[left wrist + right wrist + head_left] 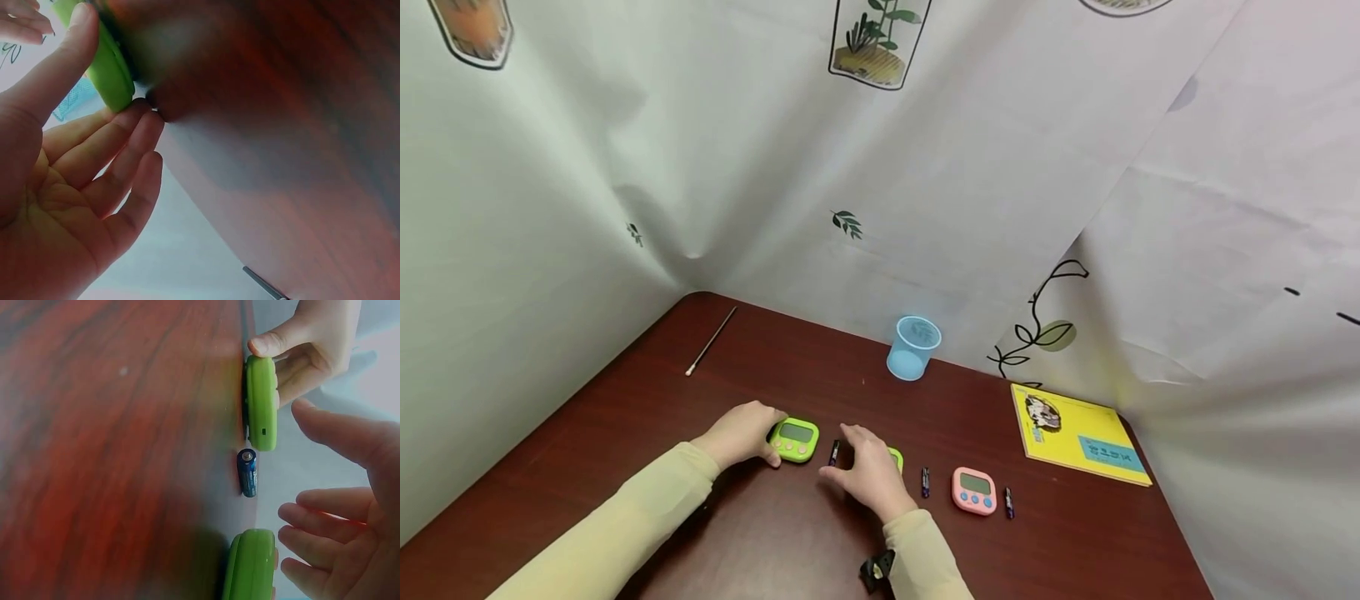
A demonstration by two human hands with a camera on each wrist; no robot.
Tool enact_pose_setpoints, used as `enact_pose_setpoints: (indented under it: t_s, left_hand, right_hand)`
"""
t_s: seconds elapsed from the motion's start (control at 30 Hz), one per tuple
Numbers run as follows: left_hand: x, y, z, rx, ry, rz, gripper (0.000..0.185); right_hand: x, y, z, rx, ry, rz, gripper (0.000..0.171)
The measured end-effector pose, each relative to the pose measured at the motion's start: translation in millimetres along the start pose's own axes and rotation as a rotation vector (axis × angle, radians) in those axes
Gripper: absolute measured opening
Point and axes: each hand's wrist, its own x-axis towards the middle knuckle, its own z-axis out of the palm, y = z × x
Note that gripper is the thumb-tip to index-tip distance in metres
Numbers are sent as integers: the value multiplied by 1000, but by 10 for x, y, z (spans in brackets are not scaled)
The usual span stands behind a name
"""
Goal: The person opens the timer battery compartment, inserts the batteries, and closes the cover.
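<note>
Two green timers at frame centre: left one, judged light, rigid and smooth, is pinched edgewise by left hand; right hand is held relaxed, ungrasping.

Counter under the hands looks like dark wood grain with a soft sheen. Green timer by the left one is smooth glossy plastic, and the backdrop behind is wrinkly printed cloth.

no text can be read: the print on the yellow book and on the battery is too blurred.
</note>
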Motion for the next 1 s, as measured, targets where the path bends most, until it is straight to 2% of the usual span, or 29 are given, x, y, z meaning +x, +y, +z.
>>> enact_pose_setpoints:
  t_s: [0.2,0.5,1.0]
  left_hand:
    - [18,17,4,3,-11,-13,44]
    - [34,23,23,-1,-9,-36,44]
    - [30,71,19,-50,-7,-36,41]
  right_hand:
    - [59,-16,1,13,-44,-9,67]
    - [178,-41,83,54,-62,-38,61]
    - [284,-115,182,-18,-80,-48,58]
